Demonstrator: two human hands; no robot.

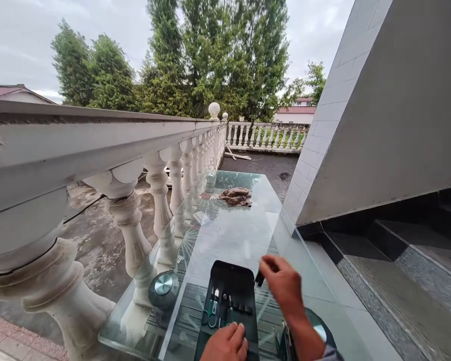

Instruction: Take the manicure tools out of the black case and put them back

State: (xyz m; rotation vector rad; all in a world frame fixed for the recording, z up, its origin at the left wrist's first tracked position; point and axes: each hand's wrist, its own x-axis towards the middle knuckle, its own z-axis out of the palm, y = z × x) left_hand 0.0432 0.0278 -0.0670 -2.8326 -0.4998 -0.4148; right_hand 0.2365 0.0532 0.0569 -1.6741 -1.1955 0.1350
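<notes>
While left hand (225,343) lies flat on near end of open black tool case (229,301), grip loose, right hand (281,283) pinches small dark piece (259,278) beside case's right edge. Case on glass table (233,230), long axis running away from person, toward crumpled cloth (235,196).

Open glass table (233,235) beyond the black case (231,296), balustrade (158,185) close left, crumpled cloth (235,196) far end.

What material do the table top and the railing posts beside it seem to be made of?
The table top looks like clear glass: glossy, with the legs and floor visible through it. The railing posts seem to be cast concrete or stone, painted white, matte, with weathered stains.
</notes>
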